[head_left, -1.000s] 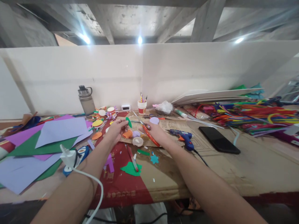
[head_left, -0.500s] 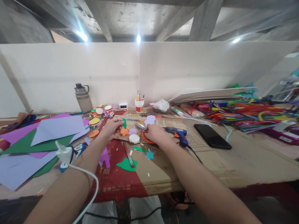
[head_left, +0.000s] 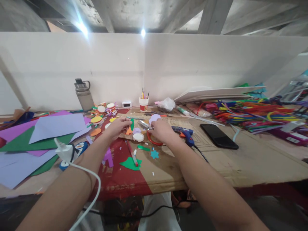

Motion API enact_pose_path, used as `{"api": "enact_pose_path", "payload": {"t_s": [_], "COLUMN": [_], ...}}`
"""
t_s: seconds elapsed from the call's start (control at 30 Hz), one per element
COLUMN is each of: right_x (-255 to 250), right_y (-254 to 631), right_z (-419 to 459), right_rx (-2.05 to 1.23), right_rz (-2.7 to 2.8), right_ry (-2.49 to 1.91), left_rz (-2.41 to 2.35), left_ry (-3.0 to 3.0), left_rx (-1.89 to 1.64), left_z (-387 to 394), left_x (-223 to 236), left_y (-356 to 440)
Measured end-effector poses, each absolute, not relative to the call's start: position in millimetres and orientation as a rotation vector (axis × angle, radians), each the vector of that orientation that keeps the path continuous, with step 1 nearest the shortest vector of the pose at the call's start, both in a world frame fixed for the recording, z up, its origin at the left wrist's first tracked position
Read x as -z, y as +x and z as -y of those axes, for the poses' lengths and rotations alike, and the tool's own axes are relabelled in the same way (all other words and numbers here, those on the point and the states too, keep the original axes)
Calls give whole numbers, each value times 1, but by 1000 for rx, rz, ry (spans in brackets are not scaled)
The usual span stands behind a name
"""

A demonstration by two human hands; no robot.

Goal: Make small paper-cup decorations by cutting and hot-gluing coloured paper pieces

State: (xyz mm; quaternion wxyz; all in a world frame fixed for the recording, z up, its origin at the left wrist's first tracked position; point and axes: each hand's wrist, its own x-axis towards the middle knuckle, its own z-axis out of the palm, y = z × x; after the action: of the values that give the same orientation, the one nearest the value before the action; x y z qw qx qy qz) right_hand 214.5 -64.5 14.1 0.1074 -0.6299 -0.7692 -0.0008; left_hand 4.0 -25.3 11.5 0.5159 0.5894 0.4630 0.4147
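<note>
My left hand (head_left: 119,126) pinches a small green paper piece (head_left: 132,124) at its fingertips. In my right hand (head_left: 160,129) is a pair of scissors (head_left: 145,124) with orange-red handles, its metal blades directed left toward the green piece. Just below the blades lie a purple disc (head_left: 136,130) and a white round piece (head_left: 138,137). An orange cut-out (head_left: 129,131) is partly hidden beside my left fingers. A larger lilac disc (head_left: 154,119) sits behind my right hand.
A blue glue gun (head_left: 187,136) and a black phone (head_left: 218,136) lie to the right. Nearer me are a green scrap (head_left: 131,163), a pencil (head_left: 132,154) and a teal cut-out (head_left: 154,154). Coloured sheets (head_left: 57,128), a bottle (head_left: 83,95) and a white cable (head_left: 92,175) are on the left.
My left hand has moved slightly right with the green piece, closer to the scissors. The camera view has tilted a little downward.
</note>
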Motion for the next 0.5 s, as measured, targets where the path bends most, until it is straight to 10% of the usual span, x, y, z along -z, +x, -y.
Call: {"api": "enact_pose_path", "payload": {"t_s": [0.2, 0.5], "right_x": [-22, -24], "right_y": [210, 196], "right_z": [79, 91], "right_rx": [-569, -365], "right_rz": [2465, 2666], "right_ry": [-1507, -1576], "left_rz": [-1131, -1105], "left_ry": [1413, 1744], "left_rx": [-998, -614], "left_z": [26, 36], "left_x": [-11, -22], "left_y": [5, 2]}}
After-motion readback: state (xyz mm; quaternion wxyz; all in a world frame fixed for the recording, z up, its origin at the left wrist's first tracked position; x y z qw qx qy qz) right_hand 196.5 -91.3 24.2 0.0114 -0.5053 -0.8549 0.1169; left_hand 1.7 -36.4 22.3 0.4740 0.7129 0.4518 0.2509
